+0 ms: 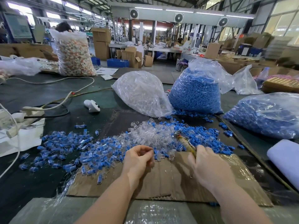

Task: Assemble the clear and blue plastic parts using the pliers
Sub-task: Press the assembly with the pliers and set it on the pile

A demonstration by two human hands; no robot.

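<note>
This is a factory floor, a large industrial hall. At twelve o'clock a long grey overhead duct with round fans hangs under a steel-trussed roof. Stacked brown cardboard cartons stand at eleven o'clock beside blue plastic crates. On the dark work table, bulk clear plastic sacks of blue moulded parts and of clear parts sit at twelve to one o'clock, with a tall sack of white and orange pieces at ten o'clock.

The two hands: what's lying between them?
In the head view, bare cardboard lies between the left hand and right hand, with a few clear parts farther up.
</note>
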